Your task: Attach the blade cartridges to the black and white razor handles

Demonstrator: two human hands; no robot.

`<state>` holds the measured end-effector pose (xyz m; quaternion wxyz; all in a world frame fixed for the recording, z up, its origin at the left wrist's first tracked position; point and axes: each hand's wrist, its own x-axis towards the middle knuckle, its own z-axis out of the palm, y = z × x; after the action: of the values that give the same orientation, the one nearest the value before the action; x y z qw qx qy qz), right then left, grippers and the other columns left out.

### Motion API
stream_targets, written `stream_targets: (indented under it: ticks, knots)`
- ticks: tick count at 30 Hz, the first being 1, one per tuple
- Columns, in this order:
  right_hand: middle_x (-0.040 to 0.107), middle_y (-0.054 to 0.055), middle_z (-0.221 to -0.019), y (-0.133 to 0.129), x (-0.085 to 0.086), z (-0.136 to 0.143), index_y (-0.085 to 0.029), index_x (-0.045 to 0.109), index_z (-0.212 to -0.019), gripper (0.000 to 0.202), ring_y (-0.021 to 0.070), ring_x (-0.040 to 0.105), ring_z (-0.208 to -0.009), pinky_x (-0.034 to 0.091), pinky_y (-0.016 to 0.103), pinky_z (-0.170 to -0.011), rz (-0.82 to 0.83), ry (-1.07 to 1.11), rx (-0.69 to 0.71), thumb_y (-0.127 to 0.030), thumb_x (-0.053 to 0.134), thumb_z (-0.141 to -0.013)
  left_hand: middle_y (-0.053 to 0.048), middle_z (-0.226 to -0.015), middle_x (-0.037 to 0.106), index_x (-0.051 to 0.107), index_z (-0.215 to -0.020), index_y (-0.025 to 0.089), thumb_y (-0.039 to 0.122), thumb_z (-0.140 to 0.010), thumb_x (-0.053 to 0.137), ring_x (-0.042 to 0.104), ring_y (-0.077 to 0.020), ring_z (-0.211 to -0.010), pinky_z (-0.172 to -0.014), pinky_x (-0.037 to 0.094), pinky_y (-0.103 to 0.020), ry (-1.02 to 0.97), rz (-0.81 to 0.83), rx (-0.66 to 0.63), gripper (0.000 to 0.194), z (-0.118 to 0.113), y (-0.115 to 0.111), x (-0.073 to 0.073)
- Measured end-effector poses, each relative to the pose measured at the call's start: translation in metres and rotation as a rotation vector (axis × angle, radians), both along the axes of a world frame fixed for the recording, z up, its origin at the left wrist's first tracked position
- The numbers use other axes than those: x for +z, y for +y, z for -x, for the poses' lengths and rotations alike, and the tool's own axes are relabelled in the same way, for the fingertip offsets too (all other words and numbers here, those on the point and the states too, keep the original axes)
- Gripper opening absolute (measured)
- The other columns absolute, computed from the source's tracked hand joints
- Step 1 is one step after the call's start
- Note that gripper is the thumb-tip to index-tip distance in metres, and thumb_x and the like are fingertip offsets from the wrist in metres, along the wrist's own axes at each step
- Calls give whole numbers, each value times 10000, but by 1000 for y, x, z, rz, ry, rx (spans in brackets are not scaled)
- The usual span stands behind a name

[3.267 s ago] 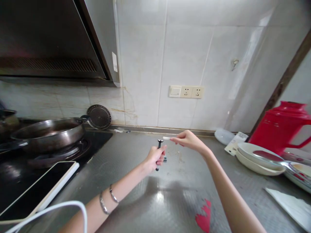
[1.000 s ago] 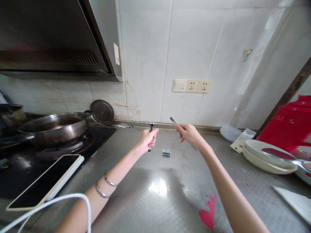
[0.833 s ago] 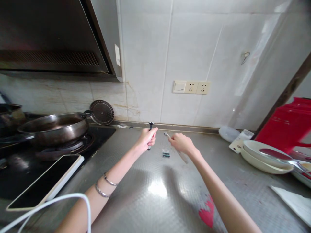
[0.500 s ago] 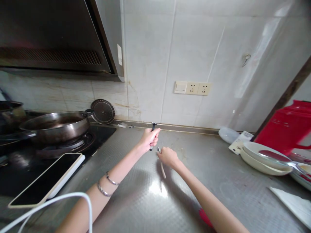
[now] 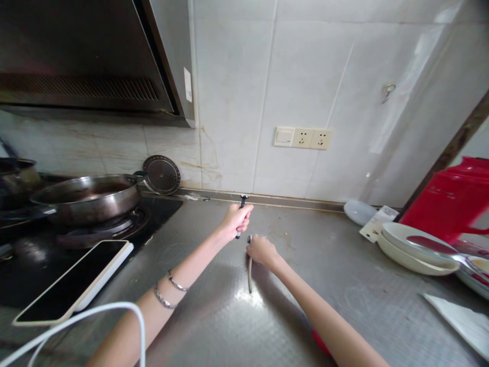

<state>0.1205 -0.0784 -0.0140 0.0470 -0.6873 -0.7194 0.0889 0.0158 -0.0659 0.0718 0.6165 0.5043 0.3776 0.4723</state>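
My left hand (image 5: 234, 222) is closed around a slim black-handled tool with a small metal head (image 5: 243, 201), held upright above the counter. The metal head sticks out over the fist, and the handle's end shows below it. Just to the right and lower, my right hand (image 5: 263, 251) grips a thin pale stick with a small metal tip (image 5: 250, 276). Its long end hangs down below the fingers and the metal tip peeks out above them. The two hands are close but apart. Exactly what kind either piece is, I cannot make out.
A phone (image 5: 72, 285) lies at the left beside the stove (image 5: 164, 206), which bears a steel pan (image 5: 103, 204). A white cable (image 5: 110, 307) loops at the lower left. At right are stacked plates (image 5: 405, 257), a red jug (image 5: 445, 204) and a white sheet (image 5: 462, 318). Something red (image 5: 320, 341) is partly behind my right forearm.
My right hand has shifted slightly down, and the pale stick in it has swung from slanted to nearly upright. My left hand has barely moved, still holding the black-handled tool.
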Motion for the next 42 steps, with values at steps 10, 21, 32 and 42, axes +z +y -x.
stream_targets:
  ticks: [10, 21, 32, 42]
  knots:
    - [690, 117, -782, 22, 28, -51, -160, 698, -764, 301, 218, 640, -744, 392, 240, -569, -129, 15, 86, -359, 474, -774, 101, -313, 229, 341, -461, 176, 254, -764, 518, 176, -4, -250, -301, 81, -171, 34, -18, -11, 360, -1, 3, -6]
    - [677, 35, -940, 38, 4, -78, -235, 705, -862, 202, 154, 604, -834, 403, 207, -674, -126, 117, 355, -307, 556, -746, 91, -278, 266, 337, -432, 183, 380, -732, 539, 194, -15, -229, -302, 119, -187, 157, -125, -39, 412, -14, 9, -34]
    - [698, 35, -871, 40, 3, -79, -236, 705, -865, 207, 154, 621, -781, 387, 202, -606, -68, 26, 323, -246, 540, -740, 89, -301, 288, 344, -435, 179, 444, -709, 533, 220, -16, -266, -321, 170, -180, 181, -200, -25, 426, -16, 4, -39]
    - [699, 53, -811, 37, 4, -78, -207, 716, -784, 207, 157, 623, -742, 375, 204, -593, -98, 44, 295, -247, 516, -751, 83, -303, 297, 344, -429, 180, 419, -722, 538, 221, -17, -256, -314, 154, -186, 166, -203, -30, 425, -16, 3, -40]
